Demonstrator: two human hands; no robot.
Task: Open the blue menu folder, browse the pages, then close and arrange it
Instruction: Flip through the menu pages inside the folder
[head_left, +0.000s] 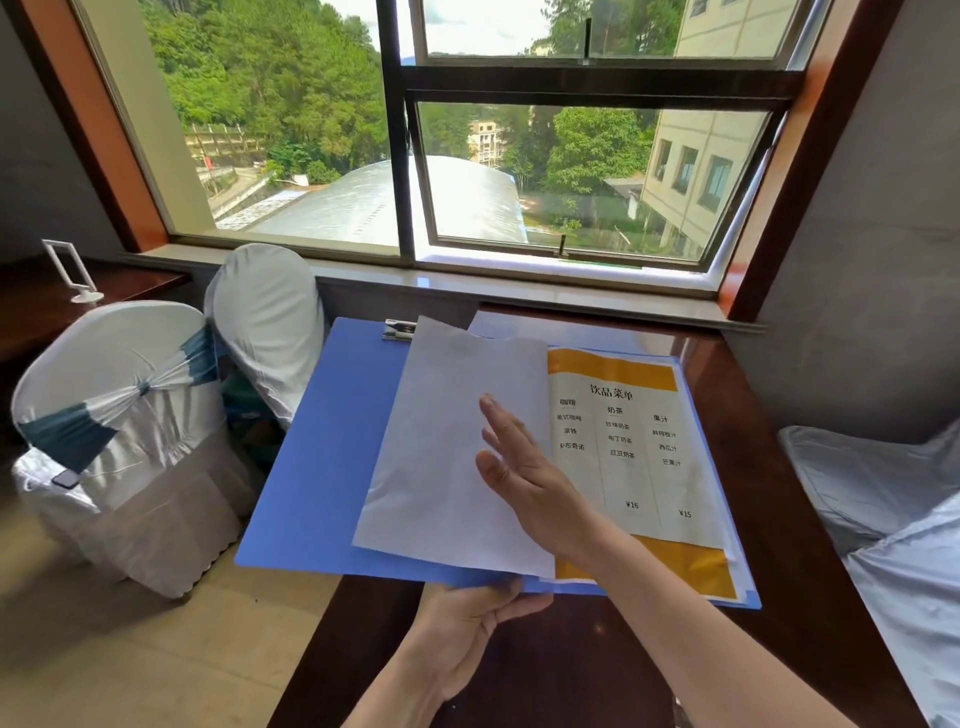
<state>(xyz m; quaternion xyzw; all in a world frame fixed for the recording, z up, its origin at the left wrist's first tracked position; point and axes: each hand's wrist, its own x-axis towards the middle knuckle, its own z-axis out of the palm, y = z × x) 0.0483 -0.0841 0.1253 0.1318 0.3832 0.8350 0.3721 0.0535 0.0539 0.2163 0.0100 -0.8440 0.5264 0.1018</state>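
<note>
The blue menu folder (322, 457) lies open on the dark wooden table (810, 519), its left cover sticking out past the table's left edge. A white page (447, 447) lies turned over onto the left side, blank back up. On the right a drinks menu page (639, 447) with orange bands shows. My right hand (524, 483) rests flat, fingers spread, over the white page near the spine. My left hand (467, 629) grips the folder's near edge from below, thumb on top. A metal clip (399, 329) sits at the folder's far edge.
Two chairs in white covers (130, 415) stand left of the table, one with a teal sash. A grey covered seat (893, 525) is at the right. A window and its sill (467, 283) lie beyond the table. A white sign holder (70, 270) stands on another table at far left.
</note>
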